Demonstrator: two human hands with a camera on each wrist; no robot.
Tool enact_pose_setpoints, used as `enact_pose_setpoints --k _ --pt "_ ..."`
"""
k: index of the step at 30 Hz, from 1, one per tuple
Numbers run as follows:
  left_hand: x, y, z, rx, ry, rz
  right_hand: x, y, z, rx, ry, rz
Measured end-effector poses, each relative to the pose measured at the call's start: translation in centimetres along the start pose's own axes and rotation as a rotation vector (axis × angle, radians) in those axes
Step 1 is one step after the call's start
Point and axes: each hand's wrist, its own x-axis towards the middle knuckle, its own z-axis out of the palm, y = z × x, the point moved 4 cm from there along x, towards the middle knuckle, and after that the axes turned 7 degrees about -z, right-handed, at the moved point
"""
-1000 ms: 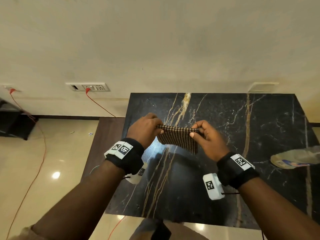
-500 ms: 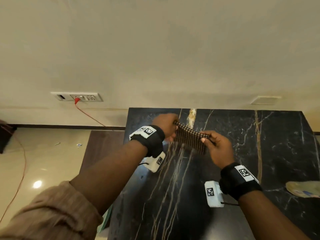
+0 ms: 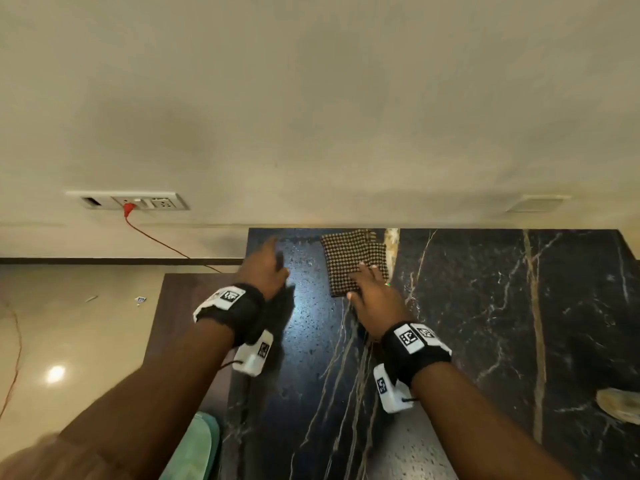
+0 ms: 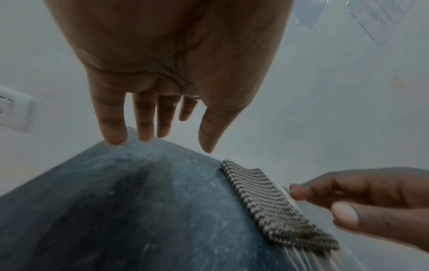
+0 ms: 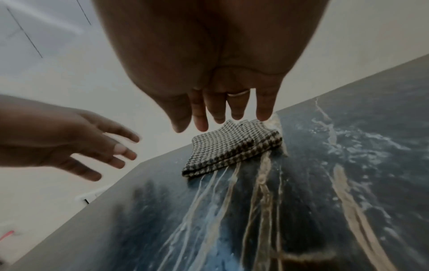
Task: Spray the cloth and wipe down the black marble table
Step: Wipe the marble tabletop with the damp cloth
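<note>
The folded houndstooth cloth (image 3: 353,261) is lying flat on the black marble surface (image 3: 485,306) near its far edge by the wall, its long axis running away from the person. The right hand (image 3: 372,292) is hovering at its near end, grip slack, fingers extended, holding nothing; the left hand (image 3: 266,268) is likewise spread and empty. Wiping well probably means pressing a flat palm down, stroking in overlapping passes.

Both arms reach forward, left hand (image 3: 265,268) and right hand (image 3: 372,292) with fingers extended.
</note>
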Motion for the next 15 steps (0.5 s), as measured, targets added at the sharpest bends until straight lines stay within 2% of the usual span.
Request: enact_pose_setpoints --k 4,7,10,15 --pt "-1.9 -5.3 1.3 0.102 0.091 -0.081 3.8 0.3 0.0 -0.166 -0.035 -0.048" --pt "-2.9 -7.0 2.9 0.085 0.016 -0.18 5.9 1.0 0.9 -0.243 -0.132 -0.054" --pt "-3.5 -7.7 4.4 0.057 -0.096 -0.252 6.6 2.2 2.3 -0.27 -0.254 0.003" --pt "-3.9 -8.5 5.3 0.002 -0.106 -0.237 8.6 0.6 4.1 -0.275 -0.217 0.025"
